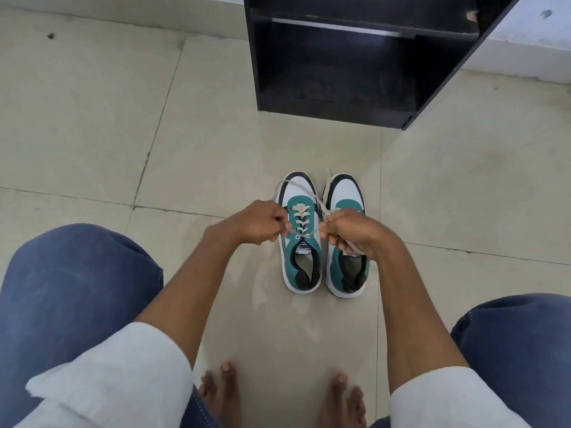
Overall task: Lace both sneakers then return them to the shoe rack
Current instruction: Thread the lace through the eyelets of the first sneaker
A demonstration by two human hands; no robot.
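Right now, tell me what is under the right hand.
Under the right hand lies the right sneaker; its white toe and dark heel opening show. The hand covers its eyelets, so its lacing cannot be seen. A cream lace runs through the fingers.

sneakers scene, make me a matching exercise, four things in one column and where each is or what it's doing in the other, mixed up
Things:
1. left hand
2. right hand
3. shoe rack
4. left sneaker

States:
A. stands beyond the sneakers, lower shelf bare
B. pinches the lace end over the right sneaker
C. laced up the front, lace ends pulled sideways
D. pinches the lace end left of the laced sneaker

Pairs: 1-D, 2-B, 3-A, 4-C
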